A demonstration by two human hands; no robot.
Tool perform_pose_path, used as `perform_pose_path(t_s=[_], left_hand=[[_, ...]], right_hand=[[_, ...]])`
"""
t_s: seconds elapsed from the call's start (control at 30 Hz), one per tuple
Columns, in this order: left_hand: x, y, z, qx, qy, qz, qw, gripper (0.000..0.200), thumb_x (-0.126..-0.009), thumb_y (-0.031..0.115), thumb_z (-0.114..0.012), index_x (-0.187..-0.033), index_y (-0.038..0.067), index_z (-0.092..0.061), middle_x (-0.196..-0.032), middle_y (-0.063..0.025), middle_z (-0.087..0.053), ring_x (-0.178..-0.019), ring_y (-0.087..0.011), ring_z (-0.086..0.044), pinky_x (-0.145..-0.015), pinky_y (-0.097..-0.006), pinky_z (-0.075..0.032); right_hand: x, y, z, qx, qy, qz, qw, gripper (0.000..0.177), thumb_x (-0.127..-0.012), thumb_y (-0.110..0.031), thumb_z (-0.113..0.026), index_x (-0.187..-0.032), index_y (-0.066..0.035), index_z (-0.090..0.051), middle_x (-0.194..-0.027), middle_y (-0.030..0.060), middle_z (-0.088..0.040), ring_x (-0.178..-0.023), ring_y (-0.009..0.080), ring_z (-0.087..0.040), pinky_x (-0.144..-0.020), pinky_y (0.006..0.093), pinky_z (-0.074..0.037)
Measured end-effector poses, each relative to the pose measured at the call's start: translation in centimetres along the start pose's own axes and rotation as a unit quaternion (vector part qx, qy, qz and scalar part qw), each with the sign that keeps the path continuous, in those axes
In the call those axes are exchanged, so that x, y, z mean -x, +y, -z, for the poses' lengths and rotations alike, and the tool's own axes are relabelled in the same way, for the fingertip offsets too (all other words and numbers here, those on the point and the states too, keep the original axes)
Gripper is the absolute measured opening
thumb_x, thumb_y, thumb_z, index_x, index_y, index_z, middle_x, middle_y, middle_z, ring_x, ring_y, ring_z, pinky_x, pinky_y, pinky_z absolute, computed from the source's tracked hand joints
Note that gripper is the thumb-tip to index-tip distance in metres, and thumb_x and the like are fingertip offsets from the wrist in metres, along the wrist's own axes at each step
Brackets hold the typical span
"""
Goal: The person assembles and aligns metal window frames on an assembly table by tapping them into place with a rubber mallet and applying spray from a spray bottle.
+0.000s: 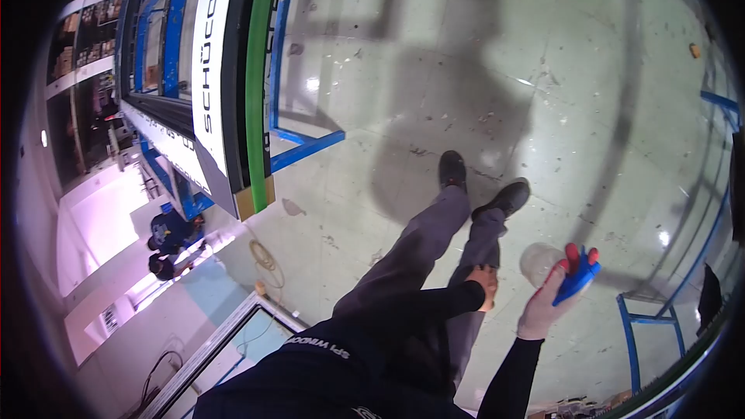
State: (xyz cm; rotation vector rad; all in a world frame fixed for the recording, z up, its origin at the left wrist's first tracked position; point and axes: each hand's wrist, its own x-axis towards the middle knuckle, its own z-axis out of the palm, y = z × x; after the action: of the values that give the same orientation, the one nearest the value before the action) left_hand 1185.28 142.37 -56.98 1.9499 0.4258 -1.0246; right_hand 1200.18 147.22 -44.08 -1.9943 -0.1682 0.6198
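Note:
My left hand (486, 288) is bare and lies against the grey trouser leg (419, 256), its fingers resting flat on the cloth with nothing seen in them. Farther right, my right hand (555, 291) wears a pale glove with red fingertips and is closed round a blue object (576, 285). Beside those fingers is a pale, translucent round object (541, 264); whether the hand holds it too is unclear.
Window frames with white printed film (217, 70) and a green strip (262, 70) rest on a blue stand (306, 151) at upper left. Co-workers (171, 237) are at far left. A coiled hose (264, 256) lies on the floor. Another blue stand (632, 341) is at right.

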Motion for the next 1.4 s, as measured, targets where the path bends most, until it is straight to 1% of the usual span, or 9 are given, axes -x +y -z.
perform_pose_path(t_s=[0.03,0.1,0.37,0.57,0.7,0.87,0.9,1.13,1.4], left_hand=[[0.4,-0.5,0.0,0.012,0.005,-0.009,1.000,0.051,-0.076,0.040,-0.068,-0.105,-0.002,-0.071,-0.124,-0.0204,-0.057,-0.122,-0.0369,-0.050,-0.096,-0.0494,-0.044],[1.0,-1.4,-0.2,0.006,0.018,-0.020,1.000,0.050,-0.077,0.043,-0.066,-0.105,0.002,-0.072,-0.123,-0.0179,-0.058,-0.119,-0.0365,-0.052,-0.096,-0.0496,-0.045],[3.1,-3.1,2.9,0.036,0.013,0.042,0.998,0.045,-0.083,0.045,-0.068,-0.111,0.010,-0.073,-0.123,-0.0160,-0.066,-0.118,-0.0338,-0.063,-0.098,-0.0459,-0.052],[4.5,-4.6,4.4,0.079,0.003,0.053,0.995,0.069,-0.088,0.058,-0.060,-0.129,0.003,-0.061,-0.137,-0.0186,-0.057,-0.127,-0.0371,-0.056,-0.106,-0.0460,-0.047],[5.0,-3.2,4.7,0.126,0.011,0.096,0.987,0.073,-0.087,0.060,-0.061,-0.133,0.003,-0.058,-0.141,-0.0185,-0.052,-0.130,-0.0380,-0.053,-0.106,-0.0479,-0.046],[3.6,-2.0,3.9,0.135,0.011,0.108,0.985,0.076,-0.086,0.062,-0.062,-0.134,0.004,-0.056,-0.142,-0.0178,-0.051,-0.131,-0.0374,-0.052,-0.107,-0.0488,-0.045],[3.5,-1.9,3.8,0.136,0.009,0.106,0.985,0.077,-0.086,0.063,-0.061,-0.135,0.003,-0.056,-0.142,-0.0182,-0.051,-0.131,-0.0378,-0.052,-0.107,-0.0493,-0.045],[3.8,-0.3,4.7,0.128,0.011,0.121,0.984,0.077,-0.086,0.064,-0.061,-0.137,0.006,-0.055,-0.144,-0.0161,-0.051,-0.133,-0.0369,-0.051,-0.107,-0.0503,-0.044],[2.6,-0.1,4.4,0.078,-0.036,0.115,0.990,0.076,-0.086,0.063,-0.062,-0.136,0.007,-0.055,-0.144,-0.0161,-0.051,-0.133,-0.0360,-0.051,-0.106,-0.0532,-0.044]], right_hand=[[0.1,-0.7,-0.4,-0.006,-0.007,0.011,1.000,0.057,-0.103,-0.013,-0.052,-0.155,-0.006,-0.030,-0.136,0.0169,-0.057,-0.127,0.0208,-0.051,-0.110,0.0354,-0.035],[0.4,-2.6,-1.3,-0.062,-0.001,-0.041,0.997,0.060,-0.100,-0.009,-0.055,-0.155,-0.005,-0.030,-0.134,0.0126,-0.056,-0.097,0.0092,-0.055,-0.081,0.0219,-0.046],[0.8,-8.2,-1.5,0.013,-0.055,0.027,0.998,0.055,-0.093,-0.009,-0.067,-0.142,0.000,-0.042,-0.102,0.0047,-0.063,-0.083,0.0106,-0.061,-0.075,0.0268,-0.052],[1.6,-15.9,1.6,0.057,-0.128,0.067,0.988,0.063,-0.090,-0.016,-0.068,-0.144,0.002,-0.042,-0.113,0.0160,-0.069,-0.103,0.0193,-0.068,-0.091,0.0341,-0.053],[-4.9,-16.3,10.5,0.073,0.005,0.222,0.972,0.050,-0.099,-0.019,-0.054,-0.143,0.002,-0.046,-0.129,0.0158,-0.064,-0.113,0.0256,-0.065,-0.099,0.0374,-0.050],[-11.1,-18.9,25.7,0.106,0.148,0.238,0.954,0.052,-0.104,-0.024,-0.050,-0.152,-0.007,-0.038,-0.142,0.0110,-0.055,-0.130,0.0201,-0.050,-0.109,0.0325,-0.037],[-11.1,-19.8,27.7,0.084,0.167,0.160,0.969,0.049,-0.106,-0.019,-0.048,-0.151,-0.003,-0.040,-0.147,0.0121,-0.051,-0.136,0.0196,-0.046,-0.116,0.0332,-0.031],[-16.0,-16.5,34.3,-0.032,0.108,0.097,0.989,0.072,-0.088,-0.005,-0.052,-0.157,-0.009,-0.032,-0.122,0.0083,-0.060,-0.104,0.0162,-0.060,-0.092,0.0301,-0.048],[-15.9,-16.1,33.7,-0.014,0.115,0.158,0.981,0.071,-0.092,-0.007,-0.058,-0.157,-0.008,-0.030,-0.137,0.0102,-0.052,-0.105,0.0193,-0.061,-0.095,0.0325,-0.049]])
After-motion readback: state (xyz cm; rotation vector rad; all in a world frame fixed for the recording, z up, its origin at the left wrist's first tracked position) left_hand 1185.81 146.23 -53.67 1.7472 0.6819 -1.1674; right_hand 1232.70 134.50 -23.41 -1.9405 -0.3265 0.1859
